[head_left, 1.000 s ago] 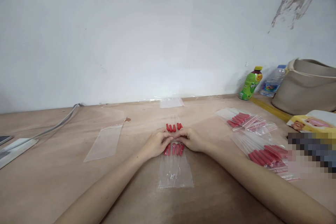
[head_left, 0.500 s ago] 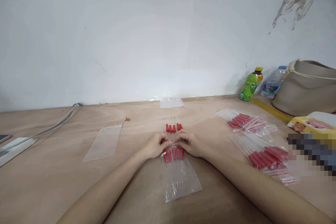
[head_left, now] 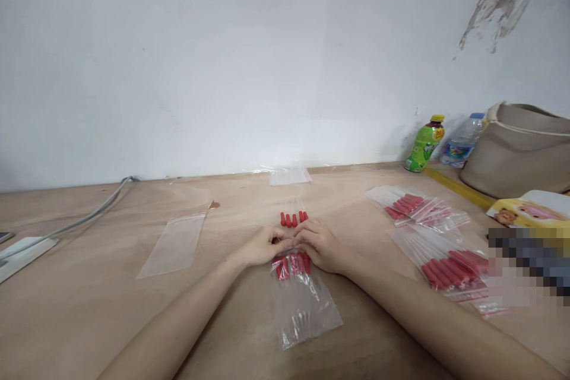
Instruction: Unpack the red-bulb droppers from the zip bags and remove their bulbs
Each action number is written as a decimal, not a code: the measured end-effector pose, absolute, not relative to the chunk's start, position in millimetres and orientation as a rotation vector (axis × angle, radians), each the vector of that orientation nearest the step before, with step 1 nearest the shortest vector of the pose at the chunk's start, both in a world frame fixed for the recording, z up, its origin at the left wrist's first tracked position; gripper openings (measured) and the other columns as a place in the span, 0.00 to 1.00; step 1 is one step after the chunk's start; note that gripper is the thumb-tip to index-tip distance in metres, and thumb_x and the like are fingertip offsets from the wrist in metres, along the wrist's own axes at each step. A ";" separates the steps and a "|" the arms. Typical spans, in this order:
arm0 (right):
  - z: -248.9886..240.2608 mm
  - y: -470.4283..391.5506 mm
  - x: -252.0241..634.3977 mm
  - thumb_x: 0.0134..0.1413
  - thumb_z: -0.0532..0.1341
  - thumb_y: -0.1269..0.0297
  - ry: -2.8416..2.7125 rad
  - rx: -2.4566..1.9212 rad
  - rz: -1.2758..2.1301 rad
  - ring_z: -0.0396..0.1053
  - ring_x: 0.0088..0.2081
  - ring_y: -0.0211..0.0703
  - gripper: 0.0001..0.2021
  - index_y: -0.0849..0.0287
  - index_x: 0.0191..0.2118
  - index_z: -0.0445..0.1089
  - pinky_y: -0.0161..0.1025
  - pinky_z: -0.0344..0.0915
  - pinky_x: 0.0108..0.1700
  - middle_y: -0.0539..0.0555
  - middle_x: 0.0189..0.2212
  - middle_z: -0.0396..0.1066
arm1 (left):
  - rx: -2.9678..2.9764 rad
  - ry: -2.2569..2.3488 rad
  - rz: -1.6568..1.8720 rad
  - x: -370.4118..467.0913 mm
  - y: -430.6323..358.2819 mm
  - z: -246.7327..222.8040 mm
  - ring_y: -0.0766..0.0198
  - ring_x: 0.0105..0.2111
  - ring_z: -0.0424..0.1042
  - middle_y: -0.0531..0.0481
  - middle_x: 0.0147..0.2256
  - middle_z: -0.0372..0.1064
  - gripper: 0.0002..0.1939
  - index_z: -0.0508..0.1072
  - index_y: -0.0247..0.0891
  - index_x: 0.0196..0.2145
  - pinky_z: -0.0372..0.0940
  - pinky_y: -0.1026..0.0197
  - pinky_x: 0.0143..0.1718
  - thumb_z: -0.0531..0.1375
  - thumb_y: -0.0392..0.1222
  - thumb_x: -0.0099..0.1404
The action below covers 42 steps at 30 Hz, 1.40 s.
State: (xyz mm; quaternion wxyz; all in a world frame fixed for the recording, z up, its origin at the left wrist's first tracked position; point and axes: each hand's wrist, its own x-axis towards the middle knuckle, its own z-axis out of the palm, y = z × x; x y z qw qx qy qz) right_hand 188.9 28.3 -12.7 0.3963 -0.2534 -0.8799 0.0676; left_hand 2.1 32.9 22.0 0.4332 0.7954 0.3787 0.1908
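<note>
A clear zip bag [head_left: 320,312] lies on the table in front of me, its mouth towards the wall. Inside it are several droppers with red rubber bulbs [head_left: 284,270], bulbs near the mouth and thin tips towards me. My left hand [head_left: 263,245] pinches the left part of the bag's mouth between thumb and fingers. Close beside it, my right hand [head_left: 321,244] pinches the mouth too, its fingers curled over the strip and meeting the left fingertips. Just beyond my hands, several loose droppers [head_left: 291,221] lie in a row, bulbs facing me.
A flat zip bag [head_left: 176,243] lies to the left, another [head_left: 289,176] by the wall. Filled bags of droppers [head_left: 445,264] are piled on the right. Behind them stand a green bottle [head_left: 425,145], a water bottle [head_left: 461,142] and a beige container [head_left: 512,154]. A grey cable [head_left: 98,211] runs at left.
My right hand has slid left along the bag's mouth until its fingers meet my left hand's. The view has shifted slightly.
</note>
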 end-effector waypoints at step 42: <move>8.3 20.3 194.1 0.51 0.55 0.74 -2.350 -0.580 0.461 0.58 0.47 0.42 0.04 0.59 0.30 0.64 0.43 0.57 0.49 0.56 0.44 0.61 | 2.153 1.060 0.681 -7.7 28.3 11.3 0.68 0.27 0.62 0.53 0.26 0.62 0.08 0.62 0.34 0.19 0.58 0.66 0.29 0.53 0.35 0.54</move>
